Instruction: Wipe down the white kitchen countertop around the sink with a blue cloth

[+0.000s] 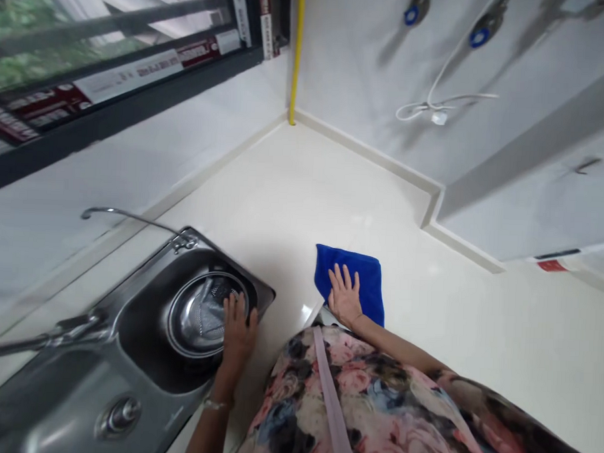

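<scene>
My right hand (344, 296) lies flat, fingers spread, on a blue cloth (365, 272) spread on the cream countertop (293, 199). My left hand (237, 330) rests on the near rim of a steel bowl (198, 315) that sits in the steel sink (141, 353); its fingers curl over the bowl's edge. A bracelet shows on my left wrist.
A thin faucet (127, 217) arches over the sink's far side. A window (89, 57) runs along the left wall. A yellow pipe (298, 53) stands in the corner. White cable (437, 105) hangs on the right wall beside blue valves. A floral garment fills the bottom.
</scene>
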Demonstrator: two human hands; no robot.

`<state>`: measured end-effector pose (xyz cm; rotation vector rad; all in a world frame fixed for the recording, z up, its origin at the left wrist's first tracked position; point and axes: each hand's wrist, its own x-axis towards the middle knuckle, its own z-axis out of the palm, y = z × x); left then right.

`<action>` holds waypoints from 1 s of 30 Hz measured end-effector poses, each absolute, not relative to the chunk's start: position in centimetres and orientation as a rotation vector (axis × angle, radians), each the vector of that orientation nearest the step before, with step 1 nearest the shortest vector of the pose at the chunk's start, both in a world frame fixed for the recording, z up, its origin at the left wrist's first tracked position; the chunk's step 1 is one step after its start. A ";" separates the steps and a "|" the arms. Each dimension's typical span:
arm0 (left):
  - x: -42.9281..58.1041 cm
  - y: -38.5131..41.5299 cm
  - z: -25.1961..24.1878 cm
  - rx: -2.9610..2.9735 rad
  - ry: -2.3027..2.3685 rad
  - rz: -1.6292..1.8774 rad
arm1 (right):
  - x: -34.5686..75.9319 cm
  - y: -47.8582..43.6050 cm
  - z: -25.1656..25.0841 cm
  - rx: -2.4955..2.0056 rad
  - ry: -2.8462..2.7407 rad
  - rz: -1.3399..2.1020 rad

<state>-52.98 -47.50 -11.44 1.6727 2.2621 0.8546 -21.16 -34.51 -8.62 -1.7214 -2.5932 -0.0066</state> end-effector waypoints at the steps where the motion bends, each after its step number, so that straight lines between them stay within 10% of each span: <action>1: -52.3 -49.9 -11.5 1.638 2.283 0.843 | -21.8 -34.3 -8.5 -1.668 -2.623 0.003; 30: -45.2 -55.4 -10.5 1.586 2.594 0.872 | -42.6 -23.2 -7.1 -0.871 -3.046 0.088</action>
